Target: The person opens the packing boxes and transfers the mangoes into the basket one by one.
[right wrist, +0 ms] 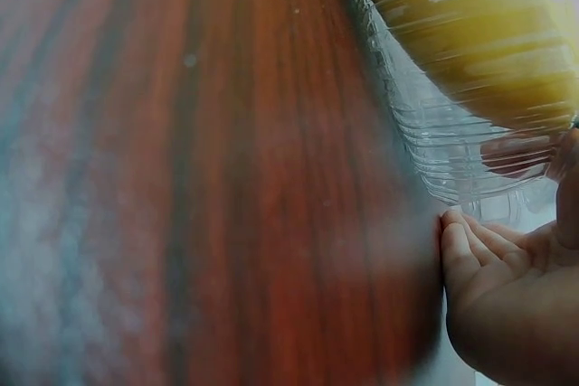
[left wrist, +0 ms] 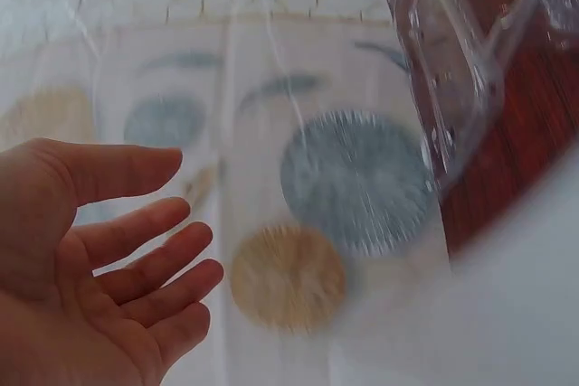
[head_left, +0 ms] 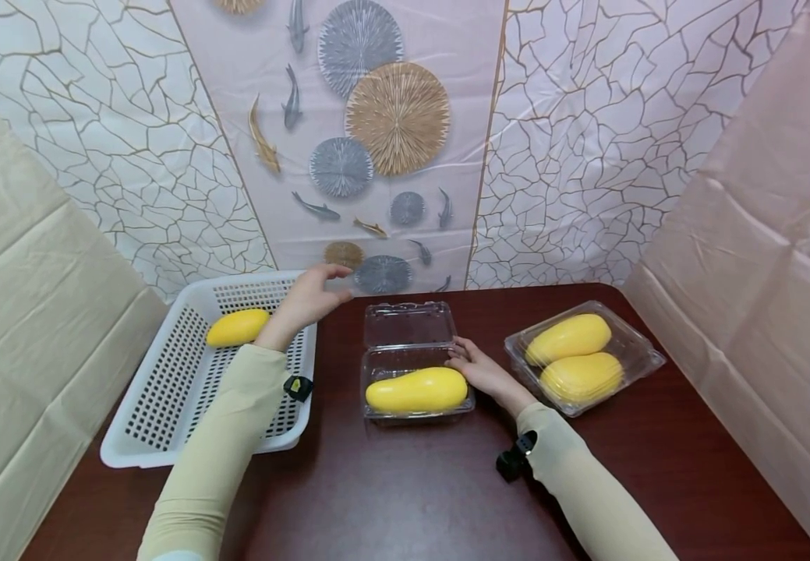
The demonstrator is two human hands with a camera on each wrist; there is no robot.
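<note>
The near part of the glossy red-brown wooden bench (head_left: 390, 499) ran up to a white perforated plastic basket (head_left: 120, 452) at left, a hinged clear plastic container (head_left: 394, 360) in the middle and a second clear plastic container (head_left: 632, 366) at right. A smooth, oblong yellow fruit (head_left: 416, 390) lay crosswise along the near side of the middle container, while two plump yellow fruits (head_left: 569, 339) sat side by side in the right container, which seemed to be lidded. The work looked past halfway: one container apparently finished, the middle one partly filled, its clear lid (head_left: 408, 326) folded back on the far side and yet to be closed. The right grip (head_left: 483, 370) held the middle container by its right wall near the hinge, and would probably obstruct the lid there. Left to deal with was a single rounded yellow fruit (head_left: 236, 328), resting toward the basket's far side. The left forearm in its pale sleeve (head_left: 215, 452) crossed the basket and hid part of it. Beyond, the left grip (head_left: 313, 296) hung empty, thumb and loosely curved fingers apart. Farthest stood a pale sheet printed with fish and grey and gold discs (head_left: 369, 117).
</note>
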